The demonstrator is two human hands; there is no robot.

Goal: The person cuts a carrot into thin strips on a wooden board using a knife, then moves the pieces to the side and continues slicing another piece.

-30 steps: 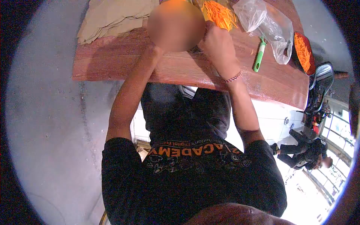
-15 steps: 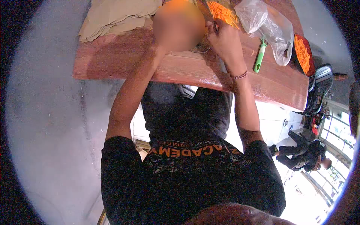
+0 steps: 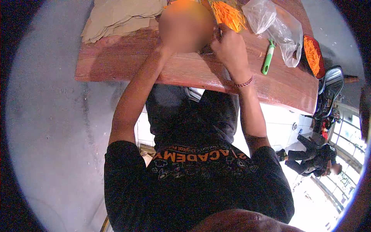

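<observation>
A round blur covers my left hand (image 3: 185, 31), so its fingers and anything in them cannot be made out. Orange pieces show at the far edge of that blur. Closed fingers of my right hand (image 3: 232, 50) wrap a dark-handled tool (image 3: 221, 32), perhaps a knife; its working end is mostly hidden. Just beyond this hand lies a heap of thin carrot strips (image 3: 228, 16). Both hands are over the reddish wooden table (image 3: 193, 69), close to each other. To the right of my right hand rests a green-and-white peeler (image 3: 268, 58).
Torn brown cardboard (image 3: 119, 19) covers the table's far left. A clear plastic bag (image 3: 280, 33) lies at the right, and past it a dark red tray (image 3: 320, 74) holds more carrot strips. A black chair (image 3: 333, 83) and another person (image 3: 313, 156) are farther right.
My right hand has shifted slightly toward me and left, uncovering more of the carrot strips. The blurred left hand has barely moved. The peeler and bag stay where they were.
</observation>
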